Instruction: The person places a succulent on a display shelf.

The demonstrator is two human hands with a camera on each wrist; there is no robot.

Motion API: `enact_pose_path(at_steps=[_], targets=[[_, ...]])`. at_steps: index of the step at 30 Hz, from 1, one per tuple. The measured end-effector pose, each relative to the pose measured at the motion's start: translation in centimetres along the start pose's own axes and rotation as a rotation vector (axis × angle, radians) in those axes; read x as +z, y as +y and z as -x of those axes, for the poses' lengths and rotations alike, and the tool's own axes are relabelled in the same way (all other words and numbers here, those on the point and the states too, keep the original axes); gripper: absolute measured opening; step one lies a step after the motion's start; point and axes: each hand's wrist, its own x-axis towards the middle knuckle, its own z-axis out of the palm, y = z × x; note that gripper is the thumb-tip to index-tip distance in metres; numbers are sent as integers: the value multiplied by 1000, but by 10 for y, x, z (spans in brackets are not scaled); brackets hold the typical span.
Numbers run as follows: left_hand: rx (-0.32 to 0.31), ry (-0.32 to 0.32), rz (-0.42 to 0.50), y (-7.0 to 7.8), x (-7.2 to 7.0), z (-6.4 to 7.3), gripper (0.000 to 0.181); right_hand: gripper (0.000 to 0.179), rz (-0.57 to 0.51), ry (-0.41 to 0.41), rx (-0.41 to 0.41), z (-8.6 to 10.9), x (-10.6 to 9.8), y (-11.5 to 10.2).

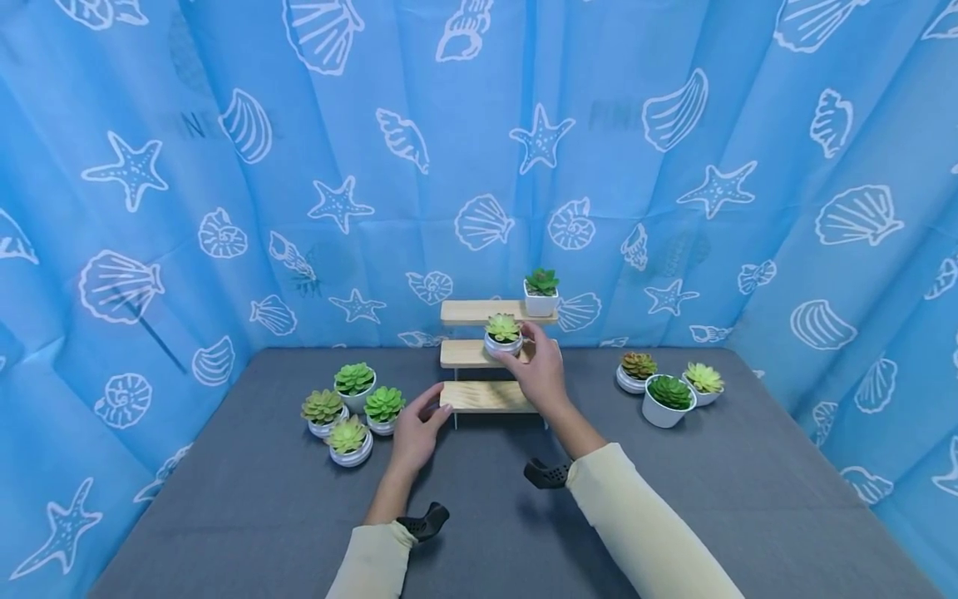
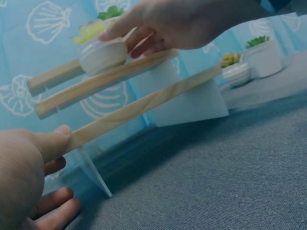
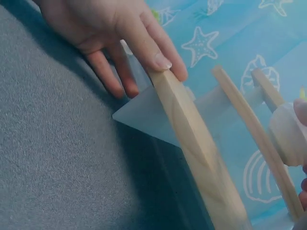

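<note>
Stand (image 1: 486, 397) rises in three tiers near the curtain (image 1: 419, 249); a wide gap parts it from three plants (image 1: 669, 408) on its right, a narrower one from four plants (image 1: 355, 403) on its left. Whether the held plant (image 1: 502, 331) touches the stand is hard to tell; the right wrist view cuts it off. Right hand (image 1: 542, 373) pinches it over the stand's middle tier; left hand (image 1: 414, 437) grips the stand's lower left end.

The white-potted pale succulent (image 1: 503, 334) is upright at the middle wooden shelf (image 1: 462, 355).
</note>
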Motion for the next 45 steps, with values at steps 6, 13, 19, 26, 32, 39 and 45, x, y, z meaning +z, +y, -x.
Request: enact_pose_path(at_steps=[6,13,19,26,32,39,45], targets=[[2,0,3,2,1,1,44,55,-33,61,57,7,-14,-2],[-3,2,3,1,0,1,45,45,-134,94,112,18,-27,5],[18,10,-4,1,0,1,45,41,-212,97,146,29,-35,9],[10,9,1,1,-1,2,45,38,-185,67,164,40,-44,22],[7,4,4,3,-1,3,45,34,-154,29,203,52,-55,43],[19,5,14,3,0,3,45,31,-100,-35,212,64,-73,68],[31,29,2,3,1,3,43,35,-65,-130,253,72,-94,82]])
